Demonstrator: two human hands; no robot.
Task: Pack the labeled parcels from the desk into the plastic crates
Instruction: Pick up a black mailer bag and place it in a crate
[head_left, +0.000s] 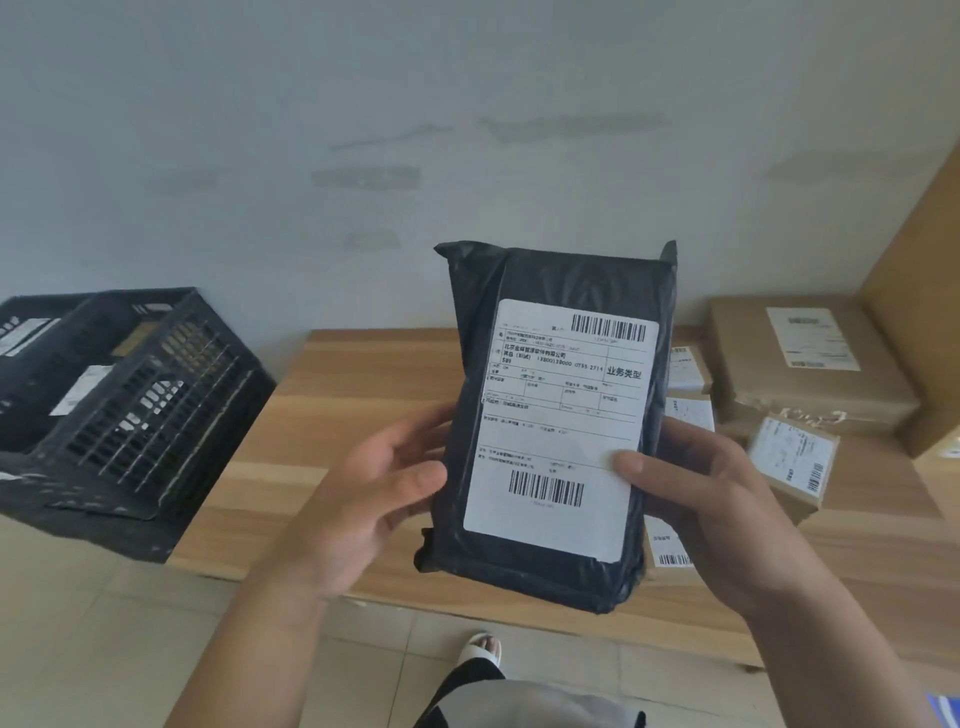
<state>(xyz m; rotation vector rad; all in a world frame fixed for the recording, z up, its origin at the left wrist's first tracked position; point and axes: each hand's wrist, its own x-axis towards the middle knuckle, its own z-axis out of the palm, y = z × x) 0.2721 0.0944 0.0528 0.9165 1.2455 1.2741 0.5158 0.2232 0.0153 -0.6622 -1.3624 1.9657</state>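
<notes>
I hold a black plastic-wrapped parcel (556, 280) upright in front of me, above the wooden desk (363, 395); its white shipping label faces me. My left hand (379, 493) grips its left edge, thumb at the front. My right hand (717, 504) grips the right edge, thumb pressed on the label. A black plastic crate (156, 395) stands to the left of the desk, with labeled parcels (83, 387) lying inside it. More labeled parcels are on the desk at the right: a large brown box (800, 364) and a smaller brown box (795, 462).
A second black crate section (31, 332) sits behind the first, also holding a labeled item. Small labeled parcels (685, 374) lie partly hidden behind the held parcel. A tall cardboard panel (919, 249) stands at the far right. Below are a tiled floor and my sandaled foot (483, 649).
</notes>
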